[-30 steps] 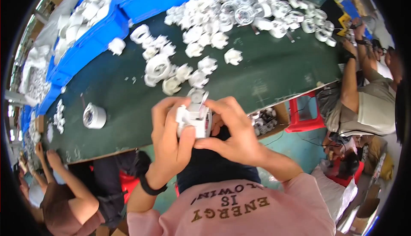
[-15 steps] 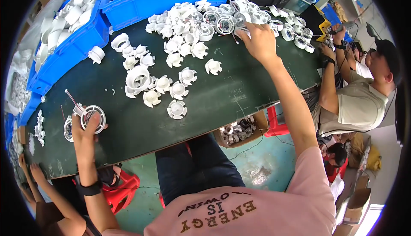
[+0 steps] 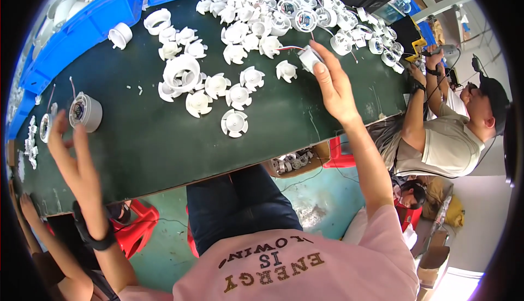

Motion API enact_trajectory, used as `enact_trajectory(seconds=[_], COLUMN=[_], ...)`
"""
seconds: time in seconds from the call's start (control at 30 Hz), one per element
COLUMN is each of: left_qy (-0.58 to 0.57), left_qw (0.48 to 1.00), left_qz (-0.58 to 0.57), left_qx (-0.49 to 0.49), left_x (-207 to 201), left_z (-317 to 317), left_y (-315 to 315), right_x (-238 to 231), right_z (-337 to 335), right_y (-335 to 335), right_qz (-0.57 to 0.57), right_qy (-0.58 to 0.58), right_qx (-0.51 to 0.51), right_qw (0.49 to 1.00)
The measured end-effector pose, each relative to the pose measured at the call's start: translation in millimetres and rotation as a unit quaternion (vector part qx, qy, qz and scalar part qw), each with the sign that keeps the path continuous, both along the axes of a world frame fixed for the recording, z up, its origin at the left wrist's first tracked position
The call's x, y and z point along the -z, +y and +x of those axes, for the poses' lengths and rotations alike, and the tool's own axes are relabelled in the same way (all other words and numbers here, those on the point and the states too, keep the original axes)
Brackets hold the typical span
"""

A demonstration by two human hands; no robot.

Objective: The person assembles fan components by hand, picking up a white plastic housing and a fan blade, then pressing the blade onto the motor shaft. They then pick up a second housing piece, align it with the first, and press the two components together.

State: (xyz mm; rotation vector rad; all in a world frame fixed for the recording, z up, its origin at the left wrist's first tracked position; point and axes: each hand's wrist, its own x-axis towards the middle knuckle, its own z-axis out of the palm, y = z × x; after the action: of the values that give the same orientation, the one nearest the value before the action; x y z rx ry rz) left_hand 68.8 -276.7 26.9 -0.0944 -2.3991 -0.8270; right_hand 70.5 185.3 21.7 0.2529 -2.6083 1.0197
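Left hand (image 3: 73, 156) now lifted off the round grey housing (image 3: 85, 112) at nine o'clock on the surface (image 3: 136, 153), fingers spread, empty. Right hand (image 3: 334, 85), back from the pile (image 3: 262, 12) at twelve, now pinching a small wired white motor (image 3: 310, 58).
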Motion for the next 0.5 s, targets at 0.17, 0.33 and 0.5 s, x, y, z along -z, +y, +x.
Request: enact_trajectory(seconds=[0.17, 0.33, 0.5], left_qy=[-0.11, -0.141, -0.154], left_qw=[0.978, 0.96, 0.955], left_qz=[0.086, 0.132, 0.112], left_qx=[0.157, 0.202, 0.23], left_x=[-6.7, 0.7, 3.2], left_z=[63.3, 74.7, 68.9], left_y=[74.4, 89.7, 101.8], right_x=[13.7, 15.2, 16.1], right_z=[-4.8, -5.5, -7.9], right_y=[-15.5, -21.9, -20.6], right_qz=[0.031, 0.078, 0.069], right_qy=[0.007, 0.026, -0.003], right_qx=[-0.05, -0.042, -0.031], right_qw=[0.998, 0.996, 0.997])
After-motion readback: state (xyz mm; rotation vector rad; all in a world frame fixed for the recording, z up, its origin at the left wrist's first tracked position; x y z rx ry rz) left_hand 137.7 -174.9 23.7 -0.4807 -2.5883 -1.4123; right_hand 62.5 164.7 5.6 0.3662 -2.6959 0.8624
